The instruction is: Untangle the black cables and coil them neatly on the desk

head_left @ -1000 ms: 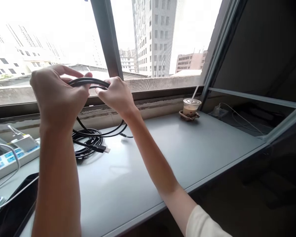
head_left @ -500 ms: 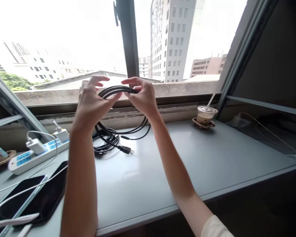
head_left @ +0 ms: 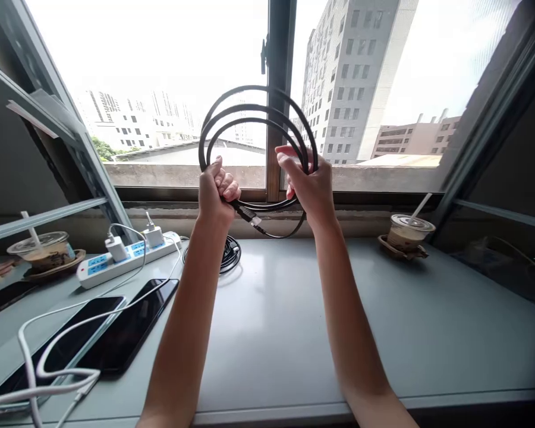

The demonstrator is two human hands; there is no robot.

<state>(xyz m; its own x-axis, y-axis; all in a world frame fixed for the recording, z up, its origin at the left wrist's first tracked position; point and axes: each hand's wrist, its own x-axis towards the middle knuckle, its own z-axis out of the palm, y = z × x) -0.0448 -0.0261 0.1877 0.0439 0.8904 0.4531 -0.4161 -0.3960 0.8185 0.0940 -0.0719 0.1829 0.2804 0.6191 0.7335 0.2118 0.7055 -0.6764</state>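
A black cable point(head_left: 254, 110) wound into several loops is held upright in front of the window. My left hand point(head_left: 217, 189) is closed around the left side of the coil, with a plug end sticking out just below its fingers. My right hand point(head_left: 309, 184) grips the right side of the loops. A second black cable coil point(head_left: 230, 252) lies on the grey table point(head_left: 294, 333) under my left forearm.
A white power strip point(head_left: 125, 257) with chargers plugged in lies at the left. Two dark phones point(head_left: 129, 324) on white leads rest near the front left edge. An iced drink cup point(head_left: 405, 230) stands at the right and another cup point(head_left: 42, 252) at far left.
Both hands have lifted the cable coil higher and turned it upright, and the loops have spread wider. My view has swung left, bringing the phones and the left cup into sight.
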